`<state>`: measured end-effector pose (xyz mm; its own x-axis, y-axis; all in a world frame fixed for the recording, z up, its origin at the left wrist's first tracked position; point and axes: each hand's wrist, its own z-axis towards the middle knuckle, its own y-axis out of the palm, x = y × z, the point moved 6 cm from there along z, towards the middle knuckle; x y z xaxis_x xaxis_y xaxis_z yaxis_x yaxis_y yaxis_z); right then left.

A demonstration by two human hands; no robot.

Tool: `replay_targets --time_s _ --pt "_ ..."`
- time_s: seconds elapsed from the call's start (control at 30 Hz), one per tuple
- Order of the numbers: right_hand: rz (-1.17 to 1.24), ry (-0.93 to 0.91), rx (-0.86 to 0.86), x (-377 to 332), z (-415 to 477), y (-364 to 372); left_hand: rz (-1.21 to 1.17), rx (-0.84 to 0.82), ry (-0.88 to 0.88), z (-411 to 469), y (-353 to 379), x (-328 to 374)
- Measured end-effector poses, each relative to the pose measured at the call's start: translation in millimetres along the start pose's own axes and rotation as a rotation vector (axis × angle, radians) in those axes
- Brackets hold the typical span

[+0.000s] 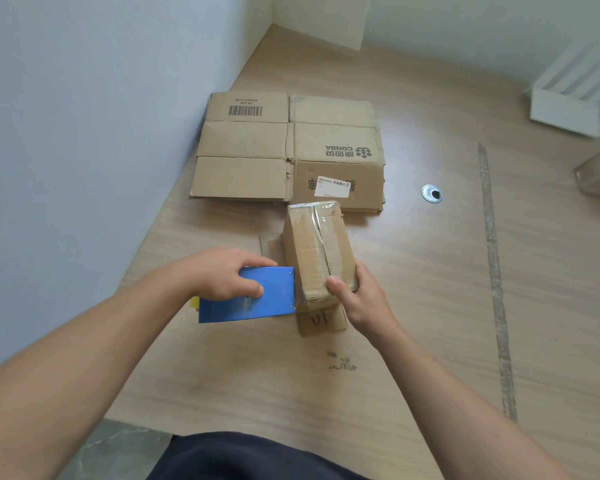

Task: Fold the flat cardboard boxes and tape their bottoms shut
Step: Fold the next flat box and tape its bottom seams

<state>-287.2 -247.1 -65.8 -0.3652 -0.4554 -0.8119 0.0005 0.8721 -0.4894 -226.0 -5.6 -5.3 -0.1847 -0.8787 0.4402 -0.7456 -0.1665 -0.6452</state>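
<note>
Your left hand (222,275) is gripping the tape dispenser (253,299) at the box (317,251); your right hand (357,299) is clamping its near end. Keep the tape taut while cutting.

Matt brown cardboard box (317,251) — glossy clear tape (321,233) wrinkled along its seam. Smooth blue dispenser (257,296), likely metal. Pale wood-grain floor (413,306) — faint sheen. Flat boxes (284,150) matt cardboard.
</note>
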Motion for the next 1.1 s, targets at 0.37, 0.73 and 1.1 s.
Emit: replay_targets --time_s 0.37,0.73,1.1 --pt "0.008 0.047 0.043 -3 -2 5 0.204 0.173 -0.092 -6 5 34" --pt "0.01 0.038 0.078 -5 -9 7 0.459 0.312 -0.19 -9 20 64" --pt "0.032 0.033 0.046 -6 -20 5 0.182 0.406 -0.3 -11 70 -34"
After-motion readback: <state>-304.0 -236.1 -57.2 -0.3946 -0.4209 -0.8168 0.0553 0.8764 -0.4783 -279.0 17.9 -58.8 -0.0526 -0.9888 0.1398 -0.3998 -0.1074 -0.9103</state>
